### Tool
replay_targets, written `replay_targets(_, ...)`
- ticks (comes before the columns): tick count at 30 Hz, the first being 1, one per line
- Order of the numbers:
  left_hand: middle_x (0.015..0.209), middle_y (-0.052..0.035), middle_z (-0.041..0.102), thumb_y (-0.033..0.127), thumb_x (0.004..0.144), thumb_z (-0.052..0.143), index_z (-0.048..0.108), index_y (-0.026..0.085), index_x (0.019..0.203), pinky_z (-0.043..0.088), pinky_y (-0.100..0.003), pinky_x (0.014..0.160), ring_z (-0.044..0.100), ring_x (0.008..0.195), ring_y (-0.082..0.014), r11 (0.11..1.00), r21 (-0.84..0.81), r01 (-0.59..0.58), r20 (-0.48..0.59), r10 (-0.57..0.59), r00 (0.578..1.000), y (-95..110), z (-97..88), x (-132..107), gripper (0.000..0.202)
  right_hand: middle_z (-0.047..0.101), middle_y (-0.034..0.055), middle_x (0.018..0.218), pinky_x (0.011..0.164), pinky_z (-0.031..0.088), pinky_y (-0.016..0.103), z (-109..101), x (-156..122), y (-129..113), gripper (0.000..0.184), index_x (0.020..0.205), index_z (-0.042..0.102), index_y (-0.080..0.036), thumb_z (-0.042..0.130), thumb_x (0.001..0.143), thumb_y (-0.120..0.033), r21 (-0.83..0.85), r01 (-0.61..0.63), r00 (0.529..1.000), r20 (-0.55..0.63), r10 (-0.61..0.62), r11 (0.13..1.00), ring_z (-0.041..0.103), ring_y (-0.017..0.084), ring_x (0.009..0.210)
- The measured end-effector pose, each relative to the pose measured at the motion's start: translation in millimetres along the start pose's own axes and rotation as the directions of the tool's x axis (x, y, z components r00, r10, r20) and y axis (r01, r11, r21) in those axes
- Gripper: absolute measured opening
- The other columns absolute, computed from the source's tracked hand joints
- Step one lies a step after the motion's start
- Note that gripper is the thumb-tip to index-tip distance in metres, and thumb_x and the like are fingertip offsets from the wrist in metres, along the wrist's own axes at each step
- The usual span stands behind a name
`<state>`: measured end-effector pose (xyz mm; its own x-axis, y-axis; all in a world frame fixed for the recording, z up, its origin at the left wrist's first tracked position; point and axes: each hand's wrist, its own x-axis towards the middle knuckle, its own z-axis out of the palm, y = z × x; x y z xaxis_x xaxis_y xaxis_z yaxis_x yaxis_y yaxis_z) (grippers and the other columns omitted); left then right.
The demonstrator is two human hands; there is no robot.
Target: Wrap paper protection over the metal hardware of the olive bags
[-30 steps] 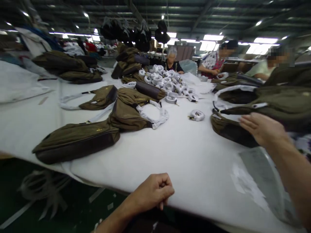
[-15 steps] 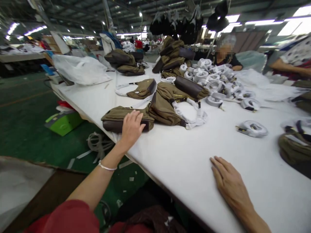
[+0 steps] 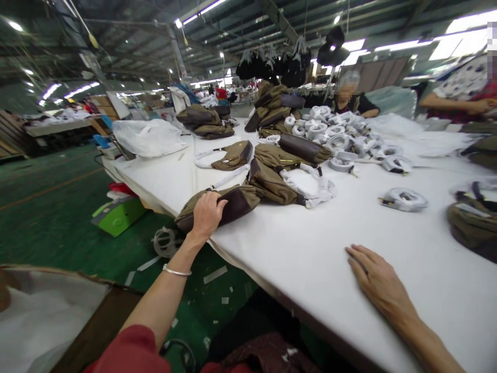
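Note:
My left hand [image 3: 206, 215] is closed over the near side of an olive-brown handbag [image 3: 239, 203] with a dark brown base, at the table's edge. My fingertips are hidden behind the bag, while the thumb lies along its top. Flat on the white table [image 3: 295, 259] rests my right hand [image 3: 378, 277], fingers stretched out and holding nothing. Just behind the gripped bag lies another olive bag [image 3: 274, 181] with its handle wrapped in white. A smaller olive bag [image 3: 233, 155] lies farther back.
Rolled white-wrapped straps [image 3: 337, 140] are heaped near the far side, and a single strap roll [image 3: 404, 199] lies nearer. Olive bags [image 3: 272, 106] are stacked behind. A person [image 3: 351, 98] sits across the table. A green bin [image 3: 120, 215] stands on the floor at left.
My left hand has gone from resting on the bag to gripping it, and the bag is tilted, its left end nearer me. The view has shifted; my right hand stays flat on the table.

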<state>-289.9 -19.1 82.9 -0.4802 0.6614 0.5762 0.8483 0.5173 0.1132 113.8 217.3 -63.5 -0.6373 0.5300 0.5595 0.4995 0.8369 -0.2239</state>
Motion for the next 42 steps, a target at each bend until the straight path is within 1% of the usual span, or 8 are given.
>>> replay_targets(4, 0.072, 0.0016, 0.053, 0.037, 0.091, 0.052, 0.054, 0.021, 0.082, 0.041, -0.028, 0.071, 0.052, 0.073, -0.0176, 0.846, -0.495, 0.199, -0.2, -0.334, 0.921, -5, -51.8, 4, 0.019, 0.068, 0.0151, 0.117, 0.102, 0.048, 0.048, 3, -1, 0, 0.042, 0.11, 0.071, -0.014, 0.042, 0.094, -0.039, 0.002, -0.026, 1.0, -0.008, 0.026, 1.0, 0.064, 0.029, 0.108)
replay_targets(8, 0.067, 0.0055, 0.051, 0.044, 0.081, 0.063, 0.053, 0.019, 0.076, 0.041, -0.023, 0.062, 0.047, 0.062, -0.0111, 0.389, -0.917, 0.087, -0.164, -0.568, 0.807, 3, -100.3, 13, 0.027, 0.069, 0.0156, 0.116, 0.102, 0.047, 0.051, 5, 0, 0, 0.042, 0.108, 0.072, -0.014, 0.044, 0.09, -0.04, 0.078, -0.083, 0.997, -0.001, 0.083, 0.993, 0.064, 0.031, 0.109)
replay_targets(12, 0.083, 0.0002, 0.066, 0.044, 0.073, 0.074, 0.06, 0.017, 0.09, 0.05, -0.026, 0.07, 0.058, 0.071, -0.0131, 0.052, -0.992, 0.118, 0.088, -0.396, 0.914, 51, -122.2, 16, 0.034, 0.072, 0.0124, 0.111, 0.104, 0.044, 0.052, -12, 6, -6, 0.039, 0.098, 0.075, -0.019, 0.054, 0.081, -0.047, 0.327, -0.343, 0.938, 0.074, 0.338, 0.88, 0.064, 0.032, 0.109)
replay_targets(15, 0.082, 0.0012, 0.065, 0.038, 0.072, 0.077, 0.059, 0.019, 0.091, 0.051, -0.026, 0.073, 0.06, 0.072, -0.0122, -0.024, -0.975, 0.223, 0.224, -0.14, 0.964, 111, -106.3, 14, 0.033, 0.073, 0.0106, 0.11, 0.108, 0.039, 0.053, -32, 8, -11, 0.039, 0.098, 0.075, -0.02, 0.064, 0.076, -0.051, 0.605, -0.561, 0.784, 0.169, 0.598, 0.565, 0.063, 0.033, 0.112)
replay_targets(23, 0.097, -0.0049, 0.067, 0.029, 0.079, 0.066, 0.064, 0.015, 0.099, 0.047, -0.029, 0.084, 0.061, 0.091, -0.0162, 0.203, -0.935, 0.292, 0.355, 0.476, 0.805, 210, -27.9, -12, 0.025, 0.071, 0.0109, 0.117, 0.101, 0.048, 0.042, -50, -18, -17, 0.052, 0.109, 0.071, -0.017, 0.055, 0.085, -0.061, 0.796, -0.513, 0.666, 0.131, 0.734, 0.323, 0.065, 0.025, 0.111)
replay_targets(28, 0.071, 0.0011, 0.06, 0.033, 0.084, 0.057, 0.064, 0.017, 0.083, 0.044, -0.024, 0.063, 0.057, 0.067, -0.013, 0.489, -0.839, 0.241, 0.481, 0.456, 0.749, 188, -19.2, -52, 0.017, 0.071, 0.0089, 0.116, 0.105, 0.044, 0.044, -57, -27, -27, 0.049, 0.107, 0.072, -0.018, 0.066, 0.078, -0.058, 0.785, -0.532, 0.64, 0.128, 0.758, 0.316, 0.061, 0.027, 0.114)
replay_targets(37, 0.058, 0.0028, 0.059, 0.048, 0.09, 0.045, 0.065, 0.018, 0.076, 0.038, -0.022, 0.047, 0.051, 0.043, -0.0102, 0.56, -0.734, 0.384, 0.665, 0.48, 0.572, 216, -0.8, -106, 0.039, 0.057, 0.0137, 0.136, 0.085, 0.054, 0.039, -85, 37, -22, 0.079, 0.139, 0.047, -0.024, 0.077, 0.069, -0.047, 0.658, -0.737, 0.549, 0.45, 0.704, 0.154, 0.061, 0.028, 0.112)
replay_targets(42, 0.05, 0.0008, 0.057, 0.053, 0.091, 0.043, 0.065, 0.02, 0.062, 0.032, -0.024, 0.052, 0.051, 0.047, -0.0127, 0.714, -0.687, 0.13, 0.639, 0.509, 0.577, 230, 1.5, -103, 0.049, 0.07, 0.0114, 0.103, 0.083, 0.053, 0.036, -79, 40, -30, 0.078, 0.134, 0.05, -0.011, 0.077, 0.062, -0.021, 0.687, -0.726, 0.453, 0.44, 0.775, 0.035, 0.066, 0.024, 0.09)
